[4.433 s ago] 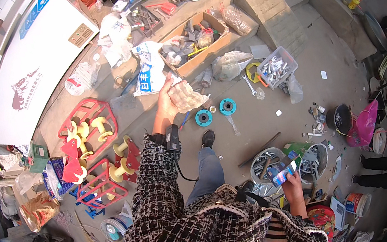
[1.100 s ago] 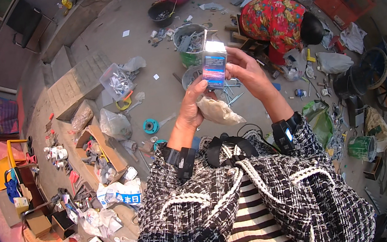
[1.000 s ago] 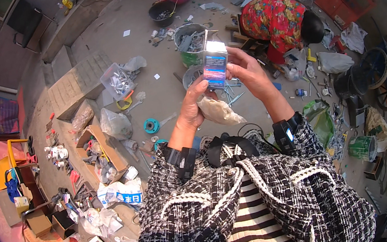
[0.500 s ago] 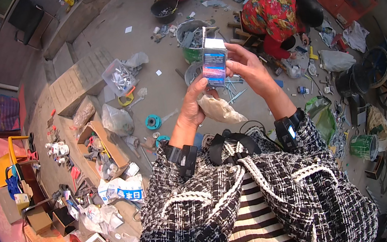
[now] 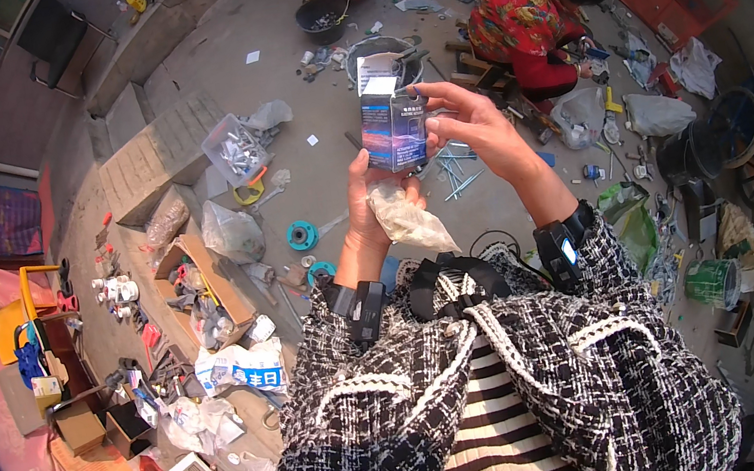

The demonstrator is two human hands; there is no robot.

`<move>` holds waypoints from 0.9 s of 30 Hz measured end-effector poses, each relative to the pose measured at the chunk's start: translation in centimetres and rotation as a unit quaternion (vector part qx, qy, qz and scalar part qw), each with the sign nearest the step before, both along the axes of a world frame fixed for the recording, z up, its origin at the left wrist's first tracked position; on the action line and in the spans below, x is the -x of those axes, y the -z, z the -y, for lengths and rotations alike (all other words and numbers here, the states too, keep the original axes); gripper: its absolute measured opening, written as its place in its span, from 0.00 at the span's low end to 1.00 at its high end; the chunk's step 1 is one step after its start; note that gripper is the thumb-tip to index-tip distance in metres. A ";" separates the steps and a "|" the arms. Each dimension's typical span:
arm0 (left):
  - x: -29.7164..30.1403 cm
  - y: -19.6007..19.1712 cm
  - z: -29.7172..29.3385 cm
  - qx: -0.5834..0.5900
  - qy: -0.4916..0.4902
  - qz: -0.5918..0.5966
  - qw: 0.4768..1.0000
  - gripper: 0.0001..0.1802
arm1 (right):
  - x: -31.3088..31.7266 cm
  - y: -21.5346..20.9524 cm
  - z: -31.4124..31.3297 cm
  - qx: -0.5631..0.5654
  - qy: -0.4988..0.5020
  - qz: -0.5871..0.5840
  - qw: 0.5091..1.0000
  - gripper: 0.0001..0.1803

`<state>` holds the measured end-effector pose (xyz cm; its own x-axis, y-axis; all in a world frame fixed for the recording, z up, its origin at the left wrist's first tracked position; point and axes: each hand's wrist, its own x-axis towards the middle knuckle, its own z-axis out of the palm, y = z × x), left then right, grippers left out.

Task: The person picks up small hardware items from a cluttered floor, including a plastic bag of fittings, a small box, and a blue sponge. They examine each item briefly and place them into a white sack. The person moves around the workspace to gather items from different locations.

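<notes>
A small dark blue and purple cardboard box [image 5: 394,132] is held up in front of me, its white top flap standing raised. My left hand [image 5: 364,200] grips it from the lower left, thumb along its side. Below the box, a crumpled off-white plastic bag [image 5: 410,220] hangs from the fingers of that same hand. My right hand [image 5: 477,129] pinches the box's right edge between thumb and fingers. Whatever is inside the box is hidden from view.
A person in a red floral top [image 5: 515,16] crouches at the far right over small parts. Behind the box stands a bucket of scrap [image 5: 412,50]. Left lie a clear tub [image 5: 233,150] and an open carton [image 5: 199,281]; a wheeled cart [image 5: 743,148] is at right.
The box has turned so two printed sides show, and has shifted slightly left. The bag has moved left with my left hand. The other person's head has moved up and left.
</notes>
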<state>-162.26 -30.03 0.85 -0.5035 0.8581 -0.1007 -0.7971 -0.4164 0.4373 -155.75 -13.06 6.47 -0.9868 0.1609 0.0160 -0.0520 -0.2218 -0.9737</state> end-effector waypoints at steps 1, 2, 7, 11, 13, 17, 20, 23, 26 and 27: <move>0.1 0.2 -0.1 -0.015 0.004 0.012 1.000 0.40 | 0.1 0.0 0.1 0.004 -0.002 -0.002 1.000 0.26; 0.2 0.4 -0.1 -0.030 0.008 0.025 0.999 0.41 | 0.1 -0.1 0.1 0.010 -0.005 0.002 1.000 0.25; 0.3 1.1 0.0 -0.059 0.011 0.058 0.997 0.41 | 0.3 -0.2 0.3 0.014 -0.014 -0.010 1.000 0.24; 0.2 1.1 0.2 -0.069 0.015 0.086 0.994 0.41 | 0.3 -0.2 0.3 0.003 -0.017 -0.004 1.000 0.25; 0.3 1.2 0.2 -0.083 0.021 0.093 0.992 0.40 | 0.3 -0.3 0.3 0.000 -0.016 -0.005 1.000 0.24; 0.4 1.5 0.2 -0.104 0.026 0.121 0.987 0.41 | 0.4 -0.3 0.2 0.004 -0.023 -0.011 1.000 0.24; 0.3 1.6 0.4 -0.104 0.034 0.123 0.986 0.41 | 0.3 -0.3 0.3 0.015 -0.032 -0.007 0.999 0.24; 0.4 1.6 0.4 -0.109 0.036 0.126 0.985 0.41 | 0.3 -0.3 0.3 0.017 -0.038 -0.002 0.999 0.24; 0.4 1.6 0.4 -0.115 0.034 0.131 0.984 0.41 | 0.5 -0.3 0.2 0.005 -0.031 -0.009 0.999 0.24; 0.5 1.5 0.4 -0.114 0.033 0.129 0.984 0.41 | 0.5 -0.3 0.2 0.006 -0.034 -0.011 0.999 0.24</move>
<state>-162.72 -30.39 -0.69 -0.4290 0.9031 -0.0187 -0.8980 -0.4242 0.1171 -156.26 -13.29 6.78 -0.9949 0.0944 0.0369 -0.0585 -0.2379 -0.9695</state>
